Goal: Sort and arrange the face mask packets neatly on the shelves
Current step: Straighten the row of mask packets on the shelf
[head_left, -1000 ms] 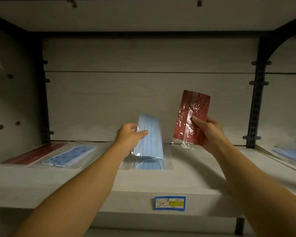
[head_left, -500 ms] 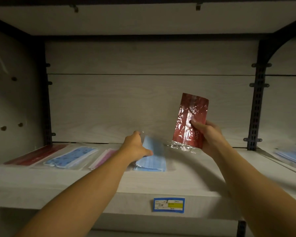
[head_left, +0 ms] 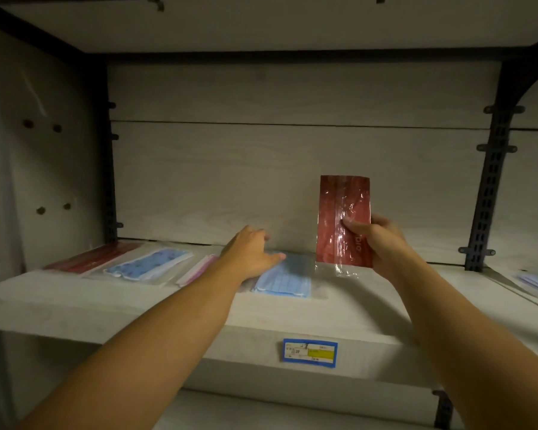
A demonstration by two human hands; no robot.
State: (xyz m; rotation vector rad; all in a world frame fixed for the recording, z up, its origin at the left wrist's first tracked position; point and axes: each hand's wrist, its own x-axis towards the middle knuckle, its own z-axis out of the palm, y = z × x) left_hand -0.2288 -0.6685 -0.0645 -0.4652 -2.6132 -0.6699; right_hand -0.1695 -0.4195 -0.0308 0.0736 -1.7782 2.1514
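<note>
Since a moment ago the plain blue mask packet (head_left: 284,279) has come down flat onto the shelf (head_left: 348,308), and the left hand (head_left: 250,254) now rests on its left edge with fingers loosely extended. The right hand (head_left: 378,243) holds the red mask packet (head_left: 343,218) upright above the shelf, thumb pinching its front. Leftward lie a pink packet (head_left: 198,268), a patterned blue packet (head_left: 149,263) and a second red packet (head_left: 90,259). A price label (head_left: 309,352) sits on the shelf's front edge.

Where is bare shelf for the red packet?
Free: shelf board right of the plain blue mask packet, under the right hand holding the red foil packet. Crowded: leftward, where left hand rests.
</note>
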